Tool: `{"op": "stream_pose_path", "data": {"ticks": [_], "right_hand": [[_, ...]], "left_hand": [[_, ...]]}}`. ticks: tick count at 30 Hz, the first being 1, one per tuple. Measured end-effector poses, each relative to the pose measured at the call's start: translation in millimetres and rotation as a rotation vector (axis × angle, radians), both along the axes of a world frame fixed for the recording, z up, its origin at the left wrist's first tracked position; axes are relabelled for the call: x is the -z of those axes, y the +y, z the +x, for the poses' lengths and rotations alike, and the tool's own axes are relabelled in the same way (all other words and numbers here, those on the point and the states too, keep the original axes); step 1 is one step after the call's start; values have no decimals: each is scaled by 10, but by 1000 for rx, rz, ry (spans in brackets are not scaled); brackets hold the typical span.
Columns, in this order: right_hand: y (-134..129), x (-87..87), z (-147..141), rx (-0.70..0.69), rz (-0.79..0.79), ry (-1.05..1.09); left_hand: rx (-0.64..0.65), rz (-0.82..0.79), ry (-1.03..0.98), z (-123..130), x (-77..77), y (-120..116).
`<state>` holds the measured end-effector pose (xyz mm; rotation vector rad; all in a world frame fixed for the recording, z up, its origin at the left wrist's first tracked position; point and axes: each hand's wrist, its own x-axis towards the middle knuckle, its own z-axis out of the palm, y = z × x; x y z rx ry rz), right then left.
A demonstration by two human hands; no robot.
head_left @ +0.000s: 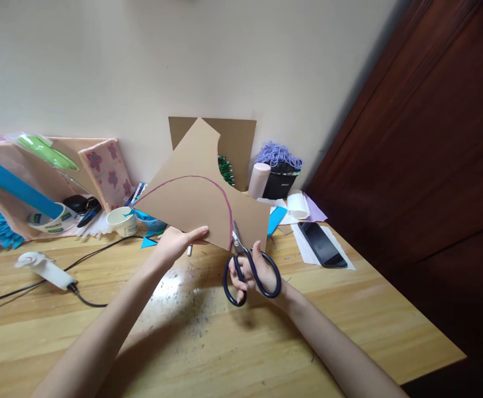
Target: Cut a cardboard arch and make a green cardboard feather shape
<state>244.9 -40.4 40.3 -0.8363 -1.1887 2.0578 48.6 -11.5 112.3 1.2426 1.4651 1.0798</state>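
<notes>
- Above the pale wooden tabletop point(208, 359), the left hand point(172, 244) pinched brown cardboard point(183, 204).
- The right hand point(265, 272), half-curled, gripped black-handled steel scissors point(237, 242).
- Slowly turning the cardboard probably suited the purple curve point(191, 176).

The one view comes from the wearer's head, above the table point(369, 309), facing forward and down to the wall point(141, 66) behind it. It sits near the work: forearms enter from the bottom edge, with left hand point(175, 243), right hand point(261, 271), cardboard point(183, 207) and scissors point(236, 241) around mid-frame. Dark wood point(424, 138) slants along the right side
</notes>
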Motion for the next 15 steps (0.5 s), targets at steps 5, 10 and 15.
{"op": "stream_pose_path", "data": {"ticks": [5,10,15], "right_hand": [[-24,-192,162,-92,-44,-47],[22,-162,224,-126,-5,-10],[61,-137,291,-267,37,-50]], "left_hand": [[15,3,86,37,-85,-65],[30,7,63,71,-176,-114],[127,42,112,7,-261,-121]]}}
